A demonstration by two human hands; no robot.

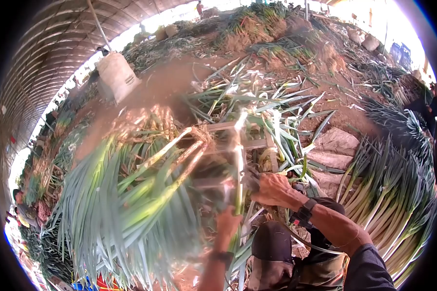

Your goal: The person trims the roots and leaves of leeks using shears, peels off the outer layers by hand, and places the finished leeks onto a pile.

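My left hand, blurred by motion, is closed around the lower, green part of a long green onion. The stalk stands nearly upright in front of me, its pale root end at the top. Close on its right, my right hand is closed on a dark hand tool whose shape is blurred. Below the right wrist a thin hose curves across my lap; its link to the tool is hidden. To the left lies a large heap of untrimmed green onions, with brown roots at the far end.
A wooden frame stands just ahead, with stripped leaves piled behind it. Cleaned green onions lie in a big stack on the right, beside brown sacking. A white sack stands far left by a pole.
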